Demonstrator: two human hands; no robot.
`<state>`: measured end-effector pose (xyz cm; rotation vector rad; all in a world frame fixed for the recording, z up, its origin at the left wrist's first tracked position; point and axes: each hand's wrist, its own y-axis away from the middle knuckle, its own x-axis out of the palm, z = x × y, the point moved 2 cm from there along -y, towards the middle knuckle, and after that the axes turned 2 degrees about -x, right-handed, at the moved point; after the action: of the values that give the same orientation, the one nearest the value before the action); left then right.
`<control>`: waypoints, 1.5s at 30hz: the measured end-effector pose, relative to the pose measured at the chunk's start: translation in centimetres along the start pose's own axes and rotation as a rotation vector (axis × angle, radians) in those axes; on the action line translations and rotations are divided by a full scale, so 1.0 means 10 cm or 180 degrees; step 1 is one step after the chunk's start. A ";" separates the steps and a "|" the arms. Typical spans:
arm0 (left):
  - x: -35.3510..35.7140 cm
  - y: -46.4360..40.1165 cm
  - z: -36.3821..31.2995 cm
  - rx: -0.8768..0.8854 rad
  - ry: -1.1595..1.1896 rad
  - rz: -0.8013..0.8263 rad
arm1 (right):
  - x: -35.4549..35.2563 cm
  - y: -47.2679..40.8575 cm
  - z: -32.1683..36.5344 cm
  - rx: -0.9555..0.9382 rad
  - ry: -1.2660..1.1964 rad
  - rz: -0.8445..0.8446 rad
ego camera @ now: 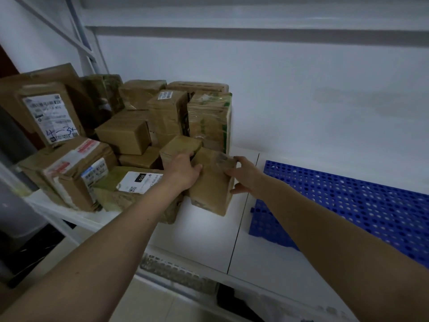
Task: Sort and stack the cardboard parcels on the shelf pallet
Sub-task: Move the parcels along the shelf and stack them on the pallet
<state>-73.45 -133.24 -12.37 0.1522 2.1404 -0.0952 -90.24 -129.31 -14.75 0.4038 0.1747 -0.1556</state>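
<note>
A brown cardboard parcel (212, 182) stands at the right edge of a pile of several taped parcels (125, 135) on the white shelf (204, 238). My left hand (183, 173) grips its left side, fingers curled over the top corner. My right hand (243, 175) holds its right side, fingers on the upper right edge and thumb lower down. A blue perforated plastic pallet (362, 205) lies on the shelf to the right, with nothing on it.
A tall parcel with green print (210, 122) stands just behind the held one. A flat parcel with a white label (137, 182) lies under my left forearm. White wall behind; shelf uprights at the far left; a lower shelf edge below.
</note>
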 end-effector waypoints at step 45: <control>1.84 -0.21 -0.94 0.0750 0.0665 0.0887 | -1.48 -0.09 -0.83 -0.0387 0.1220 -0.1256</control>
<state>-91.44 -132.80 -22.67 0.6196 2.2873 -0.1744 -105.93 -125.12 -19.63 0.2710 0.6397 -0.4538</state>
